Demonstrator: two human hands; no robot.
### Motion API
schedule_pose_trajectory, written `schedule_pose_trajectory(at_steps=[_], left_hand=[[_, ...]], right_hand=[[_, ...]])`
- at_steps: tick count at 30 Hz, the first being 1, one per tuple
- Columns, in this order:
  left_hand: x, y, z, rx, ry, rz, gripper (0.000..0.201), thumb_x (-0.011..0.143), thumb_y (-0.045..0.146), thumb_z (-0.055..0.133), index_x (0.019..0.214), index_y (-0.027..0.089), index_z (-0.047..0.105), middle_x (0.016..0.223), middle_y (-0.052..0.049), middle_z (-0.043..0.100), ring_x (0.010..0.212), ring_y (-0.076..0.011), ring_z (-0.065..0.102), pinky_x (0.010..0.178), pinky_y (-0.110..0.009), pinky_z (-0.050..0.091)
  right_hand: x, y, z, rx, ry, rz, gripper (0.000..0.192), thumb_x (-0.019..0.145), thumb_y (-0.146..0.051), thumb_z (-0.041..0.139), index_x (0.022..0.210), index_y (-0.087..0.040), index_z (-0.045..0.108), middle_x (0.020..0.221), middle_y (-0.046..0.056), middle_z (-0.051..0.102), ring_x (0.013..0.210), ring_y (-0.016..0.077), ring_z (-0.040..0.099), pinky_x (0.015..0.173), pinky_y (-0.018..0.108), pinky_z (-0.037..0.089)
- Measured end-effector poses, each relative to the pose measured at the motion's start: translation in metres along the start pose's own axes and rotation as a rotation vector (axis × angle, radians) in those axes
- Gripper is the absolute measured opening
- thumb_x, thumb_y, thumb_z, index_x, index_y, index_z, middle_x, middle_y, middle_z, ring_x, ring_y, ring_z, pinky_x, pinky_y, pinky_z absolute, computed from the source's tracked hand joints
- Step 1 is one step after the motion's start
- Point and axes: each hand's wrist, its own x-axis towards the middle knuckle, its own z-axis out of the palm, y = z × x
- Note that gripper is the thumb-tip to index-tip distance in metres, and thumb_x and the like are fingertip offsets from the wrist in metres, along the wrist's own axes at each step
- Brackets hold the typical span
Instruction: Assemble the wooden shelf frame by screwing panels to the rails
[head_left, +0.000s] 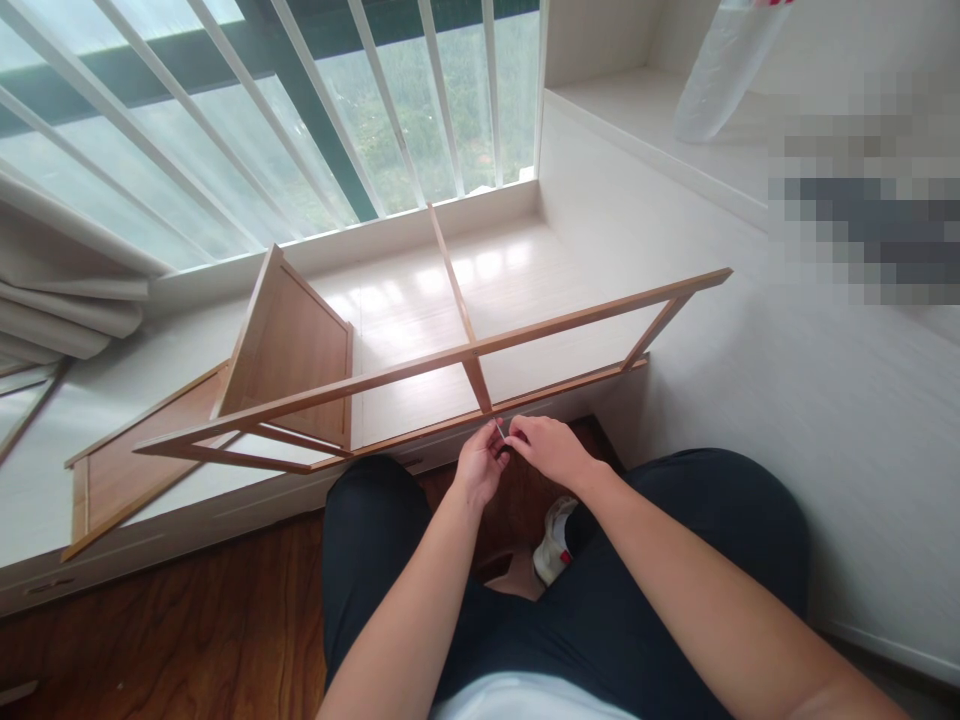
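Observation:
A wooden frame (pixel 600 318) with slim rails and a middle crossbar stands tilted along the front edge of the white ledge. Just below the lower end of that crossbar, my right hand (pixel 553 447) pinches a thin metal rod (pixel 500 431), perhaps a hex key. My left hand (pixel 481 465) is beside it, fingers curled close around the rod's upper end at the rail; what they grip is too small to make out. Behind the frame's left half stands an upright wooden panel (pixel 289 345). Another wooden panel (pixel 150 450) lies slanted farther left.
A barred window (pixel 337 110) backs the white ledge (pixel 405 300). A grey curtain (pixel 67 270) hangs at left. A clear plastic bottle (pixel 724 75) stands on the upper right shelf. My knees flank the hands, above a brown wooden floor (pixel 225 610).

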Motion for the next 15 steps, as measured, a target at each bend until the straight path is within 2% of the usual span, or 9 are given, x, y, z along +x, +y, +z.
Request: schedule_pose_trajectory(at_steps=[6, 15], left_hand=[[0.001, 0.0, 0.0, 0.004, 0.008, -0.004, 0.021, 0.079, 0.029, 0.087, 0.092, 0.016, 0.076, 0.082, -0.003, 0.068, 0.067, -0.0122, 0.06, 0.056, -0.023, 0.04], [0.003, 0.001, -0.001, -0.001, 0.027, -0.007, 0.021, 0.078, 0.028, 0.087, 0.089, 0.016, 0.075, 0.077, -0.002, 0.066, 0.064, -0.0126, 0.059, 0.055, -0.024, 0.04]], right_hand=[[0.003, 0.005, 0.005, 0.103, -0.015, 0.064, 0.019, 0.101, -0.036, 0.057, 0.099, -0.023, 0.07, 0.096, 0.005, 0.076, 0.089, 0.0197, 0.069, 0.073, 0.027, 0.041], [0.014, 0.015, 0.027, 0.334, -0.104, 0.073, 0.02, 0.098, -0.02, 0.051, 0.086, -0.019, 0.066, 0.078, 0.002, 0.073, 0.071, 0.0133, 0.064, 0.066, 0.023, 0.041]])
